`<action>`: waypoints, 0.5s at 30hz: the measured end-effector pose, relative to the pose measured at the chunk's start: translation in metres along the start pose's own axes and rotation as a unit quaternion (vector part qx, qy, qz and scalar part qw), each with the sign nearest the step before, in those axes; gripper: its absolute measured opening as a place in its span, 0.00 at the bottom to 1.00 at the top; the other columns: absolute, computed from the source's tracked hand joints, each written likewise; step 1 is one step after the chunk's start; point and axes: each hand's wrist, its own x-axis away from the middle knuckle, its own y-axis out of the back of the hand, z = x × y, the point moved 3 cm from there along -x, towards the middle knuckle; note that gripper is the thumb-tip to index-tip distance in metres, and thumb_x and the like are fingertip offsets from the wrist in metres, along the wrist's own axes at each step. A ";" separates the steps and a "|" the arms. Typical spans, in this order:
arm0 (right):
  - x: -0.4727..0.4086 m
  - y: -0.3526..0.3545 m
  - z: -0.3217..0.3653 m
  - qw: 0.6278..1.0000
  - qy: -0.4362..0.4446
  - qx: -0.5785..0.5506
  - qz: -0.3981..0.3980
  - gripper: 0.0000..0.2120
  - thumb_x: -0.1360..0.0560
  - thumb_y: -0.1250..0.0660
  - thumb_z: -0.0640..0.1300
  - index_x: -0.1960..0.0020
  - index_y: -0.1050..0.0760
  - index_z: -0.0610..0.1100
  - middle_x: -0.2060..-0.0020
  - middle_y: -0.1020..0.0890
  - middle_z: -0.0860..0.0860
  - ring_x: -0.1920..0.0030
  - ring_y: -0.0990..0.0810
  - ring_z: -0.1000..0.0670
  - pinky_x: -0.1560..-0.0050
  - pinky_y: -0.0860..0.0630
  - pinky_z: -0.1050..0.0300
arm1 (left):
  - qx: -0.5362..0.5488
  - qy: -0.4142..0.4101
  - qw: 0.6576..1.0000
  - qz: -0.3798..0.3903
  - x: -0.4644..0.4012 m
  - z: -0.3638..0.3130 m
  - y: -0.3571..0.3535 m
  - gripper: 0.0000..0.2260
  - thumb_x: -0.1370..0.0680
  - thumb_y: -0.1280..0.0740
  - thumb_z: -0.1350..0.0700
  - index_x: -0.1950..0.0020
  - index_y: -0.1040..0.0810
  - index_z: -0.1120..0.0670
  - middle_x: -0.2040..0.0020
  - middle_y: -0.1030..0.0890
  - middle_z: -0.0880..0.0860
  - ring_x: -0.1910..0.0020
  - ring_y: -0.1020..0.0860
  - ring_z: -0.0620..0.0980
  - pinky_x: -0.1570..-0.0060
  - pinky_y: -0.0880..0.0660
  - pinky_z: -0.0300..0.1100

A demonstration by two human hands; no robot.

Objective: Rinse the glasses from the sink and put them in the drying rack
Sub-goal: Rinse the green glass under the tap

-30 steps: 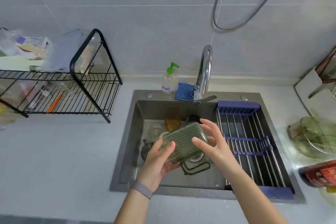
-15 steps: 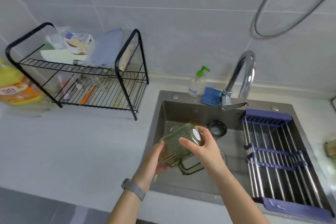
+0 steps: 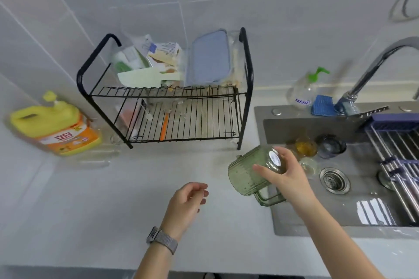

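My right hand [image 3: 284, 174] grips a green ribbed glass mug [image 3: 246, 171] by its base, tilted with the mouth toward the left, over the sink's left edge. My left hand [image 3: 187, 203] hangs over the counter with loosely curled fingers and holds nothing. The black wire drying rack [image 3: 186, 118] stands on the counter to the left of the sink [image 3: 317, 227], with clear glasses on its lower shelf. In the sink an amber glass [image 3: 306, 146], a dark glass [image 3: 331, 145] and a clear glass [image 3: 309, 165] remain.
A yellow detergent jug [image 3: 54, 127] lies left of the rack. Boxes and a blue lidded container [image 3: 209, 59] fill the rack's top shelf. A soap pump bottle [image 3: 302, 90], blue sponge [image 3: 322, 105] and faucet [image 3: 374, 68] sit behind the sink; a purple roll-up rack [image 3: 396, 142] covers its right part.
My left hand let go of the green mug and dropped toward the counter. My right hand carried the mug left, to the sink's edge. The view swung left toward the rack.
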 end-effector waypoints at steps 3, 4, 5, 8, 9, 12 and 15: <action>-0.005 -0.032 0.003 1.000 -0.004 -0.002 0.015 0.28 0.37 0.18 0.48 0.41 0.27 0.55 0.50 0.17 0.55 0.51 0.17 0.56 0.50 0.22 0.59 | 0.000 0.008 1.000 -0.006 -0.006 0.011 0.026 0.11 0.19 0.40 0.62 0.50 0.19 0.51 0.55 0.15 0.48 0.56 0.17 0.45 0.56 0.23 0.39; -0.009 -0.041 0.004 1.000 -0.003 -0.004 0.026 0.28 0.37 0.18 0.47 0.41 0.27 0.55 0.50 0.17 0.55 0.50 0.17 0.55 0.50 0.22 0.58 | 0.000 0.010 1.000 -0.015 -0.008 0.015 0.032 0.11 0.19 0.39 0.62 0.51 0.19 0.50 0.55 0.15 0.48 0.56 0.17 0.44 0.57 0.23 0.38; -0.012 -0.052 0.006 0.999 0.000 -0.003 0.038 0.29 0.37 0.18 0.46 0.41 0.27 0.54 0.50 0.17 0.54 0.50 0.17 0.54 0.50 0.22 0.58 | 0.002 0.009 1.000 -0.026 -0.008 0.018 0.038 0.11 0.19 0.39 0.62 0.51 0.19 0.50 0.56 0.15 0.47 0.57 0.17 0.44 0.57 0.23 0.37; -0.020 -0.085 0.014 0.999 0.007 0.007 0.052 0.30 0.37 0.18 0.45 0.39 0.27 0.53 0.48 0.18 0.56 0.49 0.18 0.57 0.51 0.23 0.62 | 0.004 -0.001 0.999 -0.040 -0.009 0.024 0.059 0.11 0.20 0.39 0.62 0.51 0.20 0.49 0.57 0.15 0.45 0.59 0.17 0.41 0.58 0.23 0.37; -0.021 -0.095 0.017 0.998 0.012 0.011 0.054 0.30 0.37 0.18 0.45 0.39 0.27 0.53 0.48 0.18 0.56 0.50 0.19 0.60 0.54 0.23 0.66 | 0.009 0.003 0.999 -0.039 -0.011 0.026 0.068 0.10 0.20 0.39 0.61 0.50 0.20 0.49 0.57 0.15 0.46 0.59 0.17 0.41 0.58 0.23 0.37; -0.029 -0.126 0.026 0.999 0.014 0.003 0.032 0.31 0.36 0.18 0.44 0.37 0.28 0.52 0.47 0.19 0.56 0.49 0.20 0.61 0.56 0.24 0.68 | 0.011 -0.001 1.000 -0.026 -0.022 0.026 0.096 0.09 0.20 0.39 0.61 0.48 0.21 0.49 0.56 0.15 0.47 0.60 0.17 0.40 0.57 0.24 0.37; -0.043 -0.161 0.037 1.000 0.024 0.011 -0.001 0.34 0.36 0.18 0.45 0.34 0.29 0.50 0.45 0.20 0.55 0.46 0.21 0.57 0.51 0.25 0.65 | 0.017 -0.016 1.000 -0.005 -0.043 0.026 0.131 0.09 0.20 0.38 0.61 0.50 0.20 0.50 0.56 0.15 0.47 0.58 0.17 0.42 0.56 0.23 0.38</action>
